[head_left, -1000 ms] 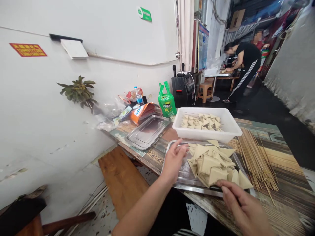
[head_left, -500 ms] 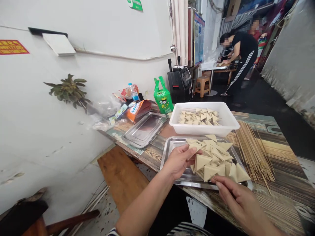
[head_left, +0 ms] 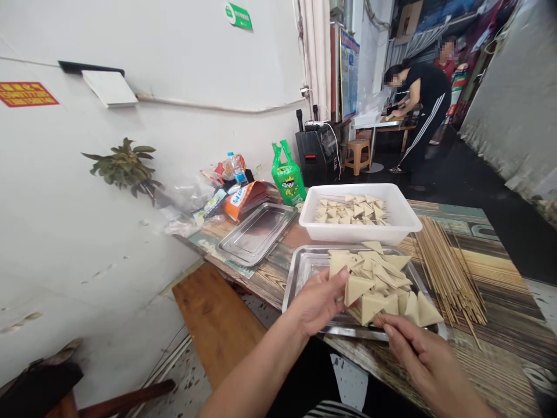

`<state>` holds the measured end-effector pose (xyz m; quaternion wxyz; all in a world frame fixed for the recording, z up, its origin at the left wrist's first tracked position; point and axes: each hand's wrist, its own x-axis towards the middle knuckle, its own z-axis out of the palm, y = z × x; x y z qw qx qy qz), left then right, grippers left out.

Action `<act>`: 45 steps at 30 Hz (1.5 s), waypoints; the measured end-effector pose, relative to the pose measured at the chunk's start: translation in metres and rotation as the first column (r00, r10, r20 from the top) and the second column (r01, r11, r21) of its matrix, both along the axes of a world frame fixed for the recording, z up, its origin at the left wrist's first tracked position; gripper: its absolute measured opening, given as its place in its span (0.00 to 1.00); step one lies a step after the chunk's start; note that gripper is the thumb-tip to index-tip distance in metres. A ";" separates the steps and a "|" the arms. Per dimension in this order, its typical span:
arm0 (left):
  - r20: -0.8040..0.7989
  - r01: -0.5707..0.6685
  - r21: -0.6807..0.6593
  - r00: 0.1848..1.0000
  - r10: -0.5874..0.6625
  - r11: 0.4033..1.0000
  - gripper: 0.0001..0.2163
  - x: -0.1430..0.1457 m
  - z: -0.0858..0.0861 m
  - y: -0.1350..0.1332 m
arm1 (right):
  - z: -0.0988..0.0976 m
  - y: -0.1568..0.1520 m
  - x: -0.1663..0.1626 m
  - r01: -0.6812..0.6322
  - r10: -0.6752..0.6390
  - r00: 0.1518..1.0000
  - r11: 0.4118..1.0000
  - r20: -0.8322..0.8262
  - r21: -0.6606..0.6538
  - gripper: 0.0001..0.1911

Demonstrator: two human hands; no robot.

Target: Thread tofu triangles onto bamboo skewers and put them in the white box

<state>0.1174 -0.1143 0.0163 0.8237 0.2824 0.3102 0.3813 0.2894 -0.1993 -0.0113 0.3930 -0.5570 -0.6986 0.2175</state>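
Note:
My left hand [head_left: 319, 302] is at the left side of a heap of beige, folded tofu triangles [head_left: 380, 276]. Its thumb and fingers close around a tofu triangle at the heap's edge, partly hidden by the thumb. Low at the front of the heap, my right hand [head_left: 413, 345] pinches a thin wooden skewer [head_left: 380, 318] between thumb and forefinger. The skewer's far end disappears among the triangles, so I cannot tell what it pierces. Under the heap is a shiny metal tray [head_left: 300, 270].
Behind the tray stands a white plastic tub [head_left: 361, 234] with skewered triangles. Many bare skewers [head_left: 452, 273] lie at right. A second metal tray [head_left: 256, 232], a green bag [head_left: 288, 180] and snack packets [head_left: 243, 197] are at left. A person [head_left: 424, 98] bends over a far table.
My left hand has shifted slightly downward, and the triangle at its thumb now shows less of its face. My right hand keeps its pinch on the skewer. The view has tilted a little.

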 end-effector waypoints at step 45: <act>-0.284 -0.224 0.294 0.908 0.309 0.929 0.10 -0.005 -0.004 -0.018 | 0.091 0.074 0.054 0.087 -0.108 0.928 0.993 0.355 0.075 0.12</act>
